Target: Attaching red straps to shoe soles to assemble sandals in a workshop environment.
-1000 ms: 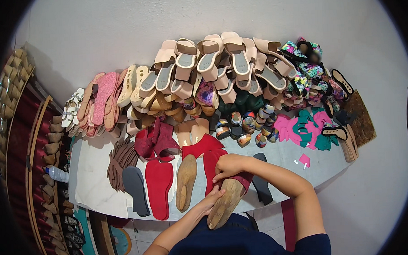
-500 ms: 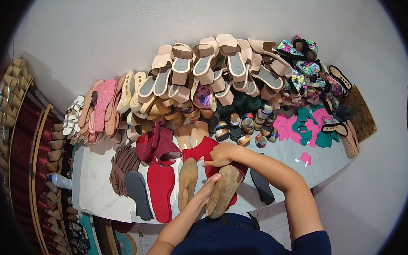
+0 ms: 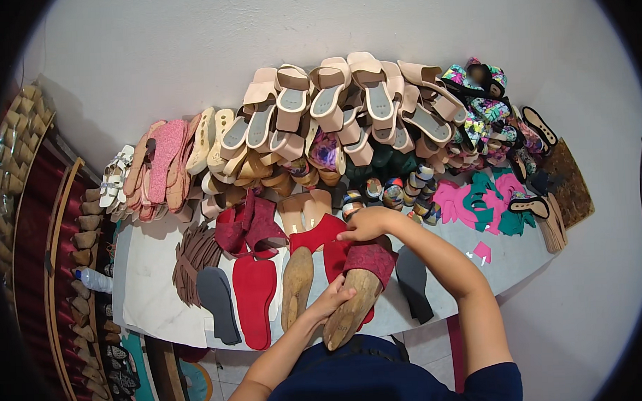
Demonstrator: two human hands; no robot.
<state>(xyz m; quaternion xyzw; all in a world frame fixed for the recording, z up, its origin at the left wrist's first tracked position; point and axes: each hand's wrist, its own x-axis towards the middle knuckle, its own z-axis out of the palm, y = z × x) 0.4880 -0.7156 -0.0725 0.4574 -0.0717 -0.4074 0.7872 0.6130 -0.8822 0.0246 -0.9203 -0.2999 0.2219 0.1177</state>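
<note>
A wooden shoe last [image 3: 353,305] with a dark red patterned shoe upper [image 3: 371,261] wrapped across its far part is held over the near edge of the table. My left hand [image 3: 333,299] is closed around the last's left side. At its far end, my right hand [image 3: 370,225] is curled at the edge of the upper, its index finger pointing left; some fingertips are hidden. Beneath and beside lie a bright red fabric piece [image 3: 315,236] and a red insole [image 3: 335,260]. Left of them rests a second wooden last [image 3: 297,282].
To the left are a red sole [image 3: 254,302], a grey sole [image 3: 219,306] and brown strips [image 3: 196,265]; a dark sole [image 3: 412,286] lies right. Beige heeled sandals [image 3: 328,94] are piled at the back, with pink and green scraps [image 3: 485,200] at right. Shelves of lasts [image 3: 87,279] stand left.
The last has turned and tilted, so the dark red upper now shows across it. My right hand has shifted slightly right and away from me; my left hand still grips the last.
</note>
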